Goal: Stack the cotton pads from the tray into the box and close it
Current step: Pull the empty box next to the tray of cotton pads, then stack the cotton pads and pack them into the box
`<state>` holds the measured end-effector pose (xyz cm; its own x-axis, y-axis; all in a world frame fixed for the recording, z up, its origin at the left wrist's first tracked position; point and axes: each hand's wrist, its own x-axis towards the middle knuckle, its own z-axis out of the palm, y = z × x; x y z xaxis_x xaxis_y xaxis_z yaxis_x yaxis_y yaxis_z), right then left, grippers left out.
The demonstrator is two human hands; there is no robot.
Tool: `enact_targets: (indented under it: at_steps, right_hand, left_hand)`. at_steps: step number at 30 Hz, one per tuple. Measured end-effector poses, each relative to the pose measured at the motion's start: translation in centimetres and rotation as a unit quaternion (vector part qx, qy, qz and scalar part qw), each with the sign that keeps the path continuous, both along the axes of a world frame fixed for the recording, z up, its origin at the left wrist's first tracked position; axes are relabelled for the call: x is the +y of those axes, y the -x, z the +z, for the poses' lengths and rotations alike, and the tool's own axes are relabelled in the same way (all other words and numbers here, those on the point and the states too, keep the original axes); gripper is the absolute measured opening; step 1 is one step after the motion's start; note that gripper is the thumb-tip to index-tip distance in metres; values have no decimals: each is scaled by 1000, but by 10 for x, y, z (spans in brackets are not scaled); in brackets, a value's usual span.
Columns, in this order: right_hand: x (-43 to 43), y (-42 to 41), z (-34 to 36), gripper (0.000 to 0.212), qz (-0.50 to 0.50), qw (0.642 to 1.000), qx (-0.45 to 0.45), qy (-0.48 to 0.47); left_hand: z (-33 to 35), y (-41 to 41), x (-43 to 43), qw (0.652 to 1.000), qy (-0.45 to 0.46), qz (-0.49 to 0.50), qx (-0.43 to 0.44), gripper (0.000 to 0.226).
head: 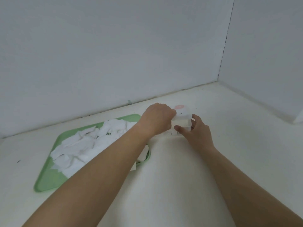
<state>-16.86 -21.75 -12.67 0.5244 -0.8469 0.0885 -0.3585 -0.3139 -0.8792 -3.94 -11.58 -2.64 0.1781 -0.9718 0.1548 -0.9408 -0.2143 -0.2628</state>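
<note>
A green tray (47,179) lies at the left and carries a loose heap of several white cotton pads (85,145). To its right stands a small clear box (181,124) whose lid (182,110), marked with a pink spot, is raised behind it. My left hand (157,120) is closed on a white pad at the box's top left edge. Fingers and thumb of my right hand (196,131) grip the box's front right corner. Inside the box I see white pads; how many I cannot tell.
A white table (180,177) holds everything. A white wall (114,54) runs along the back and another closes the right side, meeting in a corner at the far right. A small green scrap (129,102) sits at the wall's foot.
</note>
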Motion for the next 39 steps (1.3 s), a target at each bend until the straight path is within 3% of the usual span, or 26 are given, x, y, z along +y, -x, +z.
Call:
enact_targets:
  at_steps: [3, 5, 9, 16, 20, 26, 30, 32, 34, 39]
  right_hand:
    - [2, 0, 1, 75, 1, 999, -13, 32]
    - [3, 1, 0, 62, 8, 998, -12, 57]
    - [4, -1, -3, 58, 25, 995, 29, 94]
    - [2, -2, -4, 58, 23, 993, 44, 107]
    - [4, -1, -2, 58, 23, 993, 55, 106]
    - [11, -7, 8, 58, 25, 994, 66, 80]
    - [33, -18, 30, 48, -80, 958, 40, 272]
    - [54, -27, 46, 32, -40, 942, -33, 331]
    - [75, -36, 60, 17, 59, 944, -67, 317]
    - [109, -54, 69, 20, 262, 933, 10, 247]
  left_hand:
    - [16, -10, -2, 997, 61, 1, 42, 34]
    - [25, -17, -5, 992, 112, 8, 60, 30]
    - [30, -34, -13, 974, 217, 40, 53, 24]
    - [5, -51, -5, 962, 133, 162, 176, 46]
    - [-17, -38, 27, 949, 102, 171, 243, 41]
    - [-18, -16, 90, 887, 227, 177, 360, 11]
    - [-12, -16, 133, 853, 283, 188, 397, 7]
    - [-13, -22, 150, 834, 304, 199, 415, 8]
    - [-14, -28, 166, 814, 324, 207, 434, 10]
    - [-20, -46, 187, 778, 352, 211, 477, 12]
